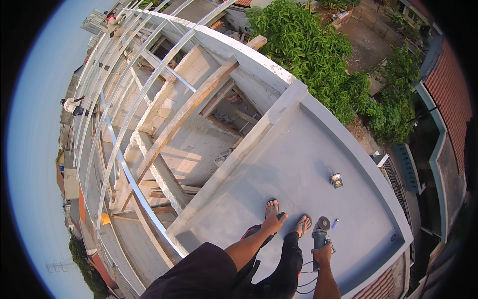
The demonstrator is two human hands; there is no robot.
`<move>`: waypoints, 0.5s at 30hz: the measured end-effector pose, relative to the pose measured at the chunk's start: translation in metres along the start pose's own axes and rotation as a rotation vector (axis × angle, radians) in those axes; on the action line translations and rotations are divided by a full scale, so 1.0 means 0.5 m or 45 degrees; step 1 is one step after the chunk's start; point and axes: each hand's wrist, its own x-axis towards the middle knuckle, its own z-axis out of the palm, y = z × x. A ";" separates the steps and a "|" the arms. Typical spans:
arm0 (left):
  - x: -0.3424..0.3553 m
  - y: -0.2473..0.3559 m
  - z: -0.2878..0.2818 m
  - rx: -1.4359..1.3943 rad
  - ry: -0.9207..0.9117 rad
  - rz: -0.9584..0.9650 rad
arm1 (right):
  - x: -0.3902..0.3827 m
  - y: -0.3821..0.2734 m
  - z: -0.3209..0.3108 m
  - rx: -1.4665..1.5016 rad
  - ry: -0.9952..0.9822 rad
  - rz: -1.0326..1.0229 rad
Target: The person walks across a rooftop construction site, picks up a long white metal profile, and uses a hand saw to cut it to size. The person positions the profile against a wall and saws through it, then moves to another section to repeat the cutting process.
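Note:
My right hand (322, 253) is wrapped round the body of an angle grinder (319, 238). The grinder's dark round disc points away from me, just above the grey roof slab (249, 189). Out in front of my left leg, my left hand (272, 224) hangs over my sandalled foot (271, 205); its thumb stands apart, the other fingers are partly hidden, and no held thing shows. A small blue-and-white cylinder (335, 224) lies right of the disc. Farther off on the slab sits a small black-and-orange box (336, 180).
A low parapet (358, 144) edges the slab on the right. On the left, a raised ledge (239, 159) borders an open-topped room with wooden beams (184, 114) and metal roof rails (132, 182). Two people work far left. A cable (306, 285) trails near my right leg.

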 end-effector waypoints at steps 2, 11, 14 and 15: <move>0.154 -0.105 0.146 0.513 0.541 0.365 | 0.132 -0.038 0.047 -0.032 -0.010 -0.071; 0.370 -0.166 0.157 0.286 -0.065 -0.320 | 0.505 -0.160 0.292 -0.144 0.136 -0.380; 0.447 -0.170 0.184 0.099 -0.111 -0.365 | 0.592 -0.175 0.332 -0.120 0.236 -0.440; 0.478 -0.194 0.203 0.040 -0.072 -0.343 | 0.620 -0.188 0.349 -0.086 0.277 -0.487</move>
